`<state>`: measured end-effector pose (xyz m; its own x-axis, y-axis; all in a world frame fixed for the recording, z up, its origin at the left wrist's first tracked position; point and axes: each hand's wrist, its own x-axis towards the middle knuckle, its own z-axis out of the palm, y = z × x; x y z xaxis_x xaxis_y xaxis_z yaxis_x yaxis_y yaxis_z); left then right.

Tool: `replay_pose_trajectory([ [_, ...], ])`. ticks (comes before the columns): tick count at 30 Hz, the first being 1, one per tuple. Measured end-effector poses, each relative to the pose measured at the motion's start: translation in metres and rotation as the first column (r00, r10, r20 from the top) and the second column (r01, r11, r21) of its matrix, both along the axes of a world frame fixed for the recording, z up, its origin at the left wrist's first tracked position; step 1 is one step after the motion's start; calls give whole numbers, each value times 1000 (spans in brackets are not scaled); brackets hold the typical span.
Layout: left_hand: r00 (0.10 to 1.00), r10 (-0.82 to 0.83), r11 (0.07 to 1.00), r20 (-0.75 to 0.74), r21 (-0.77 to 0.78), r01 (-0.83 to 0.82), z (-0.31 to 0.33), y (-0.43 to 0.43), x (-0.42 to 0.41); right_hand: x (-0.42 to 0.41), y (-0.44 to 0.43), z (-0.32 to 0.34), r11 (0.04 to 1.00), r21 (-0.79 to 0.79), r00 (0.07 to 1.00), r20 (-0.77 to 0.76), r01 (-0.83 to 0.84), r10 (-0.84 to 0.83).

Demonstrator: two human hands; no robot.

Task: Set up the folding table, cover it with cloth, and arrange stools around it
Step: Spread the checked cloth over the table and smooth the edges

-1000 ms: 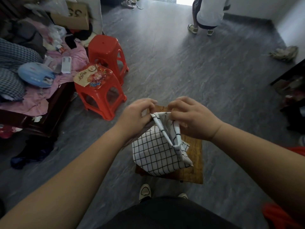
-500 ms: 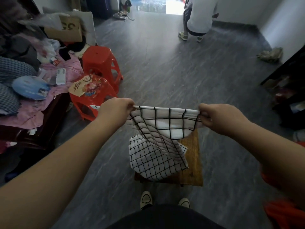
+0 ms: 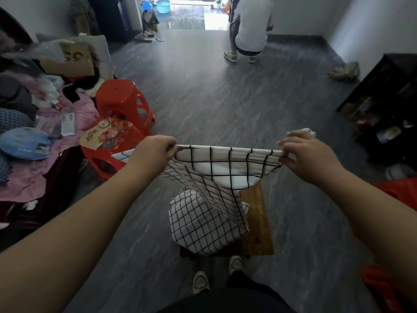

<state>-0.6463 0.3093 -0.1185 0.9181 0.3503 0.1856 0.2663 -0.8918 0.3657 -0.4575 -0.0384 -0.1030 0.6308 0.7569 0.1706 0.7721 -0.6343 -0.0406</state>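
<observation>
1. Left hand (image 3: 155, 152): closed in a pinch on the top hem of the checked cloth (image 3: 225, 163), thumb against curled fingers, at centre-left of the frame.
2. Right hand (image 3: 309, 157): closed in a matching pinch on the other end of the same hem, at centre-right. A small tip of fabric sticks out above my knuckles.
3. Cloth position: the hem runs taut and roughly level between my two hands. Below it the fabric narrows into a twisted fall. It ends in a folded bundle resting on the low wooden bench (image 3: 255, 213) at lower centre, just ahead of my shoes.
4. Bench status: the top stands level on the grey floor (image 3: 225, 98). I judge it set up and ready for covering.
5. Handling, by my judgement: the cloth is thin, light and fully limp. It holds no shape, sags wherever unsupported, and the folded layers will cling until shaken loose. It is neither fragile nor slippery.
6. Grip points: hold at the hem or at two adjacent corners, hands well apart. A mid-panel grip would only bunch the fabric.
7. Next move calls for lifting until the bundle clears the bench, so that the twist can drop out.
8. Stools: one red plastic stool (image 3: 123, 98) stands at left of centre. A second red stool (image 3: 117, 152), nearer to me, carries a printed card (image 3: 99, 134). Both stand apart from the bench, not yet arranged.
9. Hazard: a wide sweep leftward could brush the card off.
</observation>
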Motion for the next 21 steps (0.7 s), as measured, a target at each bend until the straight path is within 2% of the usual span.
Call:
replay_pose_trajectory([
  [2, 1000, -17, 1000, -25, 9, 17, -2, 5, 11, 6, 1, 1, 992, 16, 992, -10, 127, -127],
  [4, 999, -12, 1000, -46, 3, 12, -6, 8, 23, 16, 6, 0, 976, 58, 974, -97, 210, -204],
  [9, 994, 108, 988, -3, -108, -107, -10, 16, 56, 39, 16, -6, 918, 281, 898, -415, 279, -146],
  [13, 983, 181, 971, 15, -164, -177, -5, 20, 87, 77, 24, -15, 892, 289, 880, -429, 348, -204],
  [18, 990, 141, 989, -7, -54, -141, 13, 35, 143, 144, 39, -21, 923, 121, 867, -404, 366, -291],
  [21, 996, 91, 996, -7, -21, -91, 28, 49, 179, 181, 48, -14, 928, 109, 885, -359, 356, -297],
])
